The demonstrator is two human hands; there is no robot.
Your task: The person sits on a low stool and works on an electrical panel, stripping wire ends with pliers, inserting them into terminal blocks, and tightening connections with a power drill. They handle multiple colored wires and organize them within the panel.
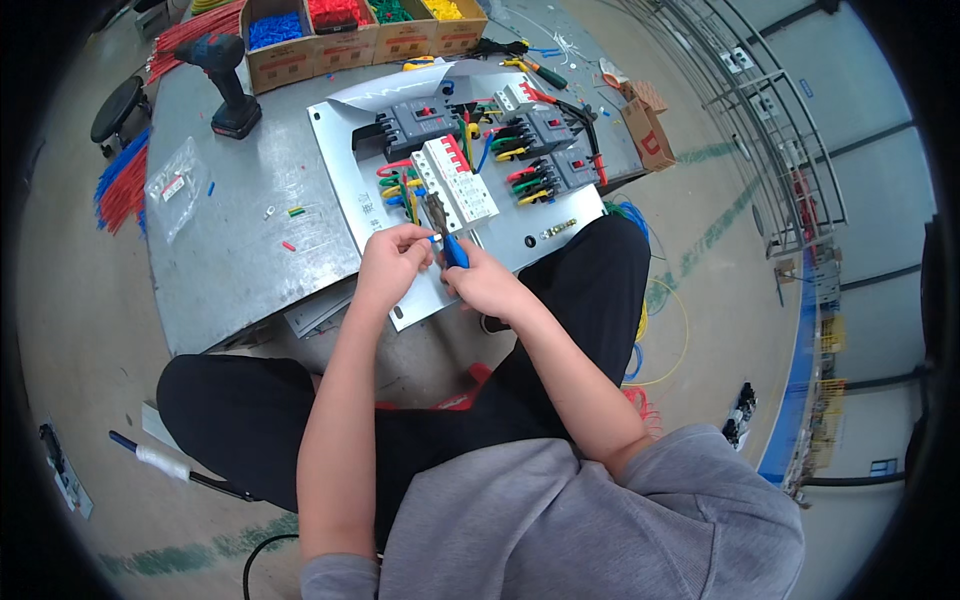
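Right hand (489, 284) grasps pliers (438, 215), probably rigid, best held by the blue handles (456, 252); left hand (391, 263) pinches a tiny, unclear piece (435, 238)

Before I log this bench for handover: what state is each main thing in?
Right hand: closed around the pliers
Left hand: fingertips beside the pliers, grip too small to tell
Pliers: in use position, blue handle held; jaws' opening unclear
Panel: face up
Breakers: on the panel; on or off unclear
Drill: upright, unheld
Boxes: open, filled
Bag: crumpled, lying
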